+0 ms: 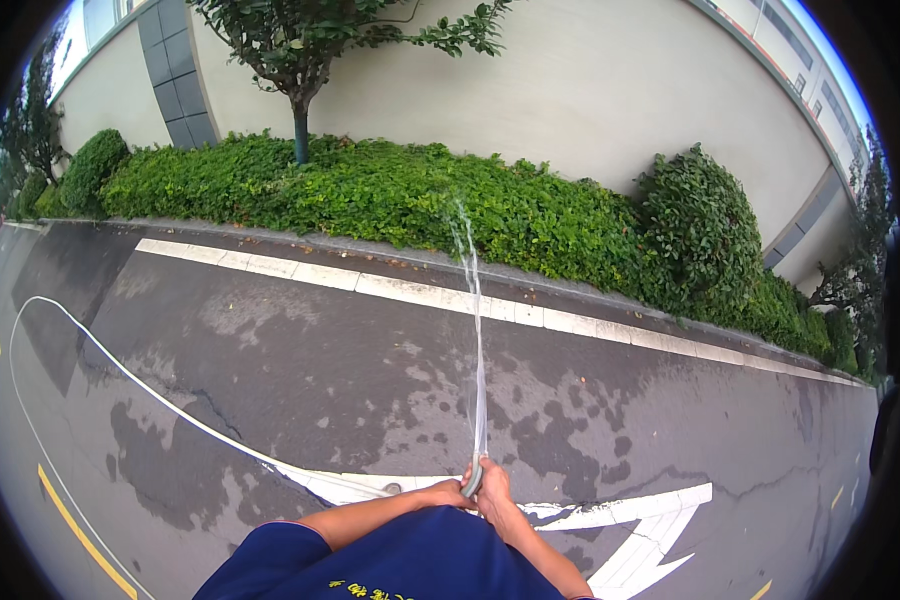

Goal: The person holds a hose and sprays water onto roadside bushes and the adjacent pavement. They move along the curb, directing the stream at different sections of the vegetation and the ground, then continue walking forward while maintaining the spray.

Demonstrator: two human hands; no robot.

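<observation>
Both of my hands grip a pale, flexible water hose point(473, 482) in front of my waist. My left hand point(452, 493) is closed around its lower bend. Near the outlet, my right hand point(493, 484) has its thumb by the opening; whether the thumb covers part of it cannot be made out. A water jet point(481, 375) leaves the outlet straight ahead and breaks into drops over the low green hedge point(390, 187). From my hands, the rest of the hose runs left along the asphalt point(330, 360) and curves back towards me in a wide loop.
A white painted line point(412, 291) and a kerb point(562, 286) run along the hedge. Behind it stand a small tree point(301, 124), a rounded shrub point(701, 225) and a beige wall point(555, 90). Wet patches and a white road arrow point(645, 517) mark the ground.
</observation>
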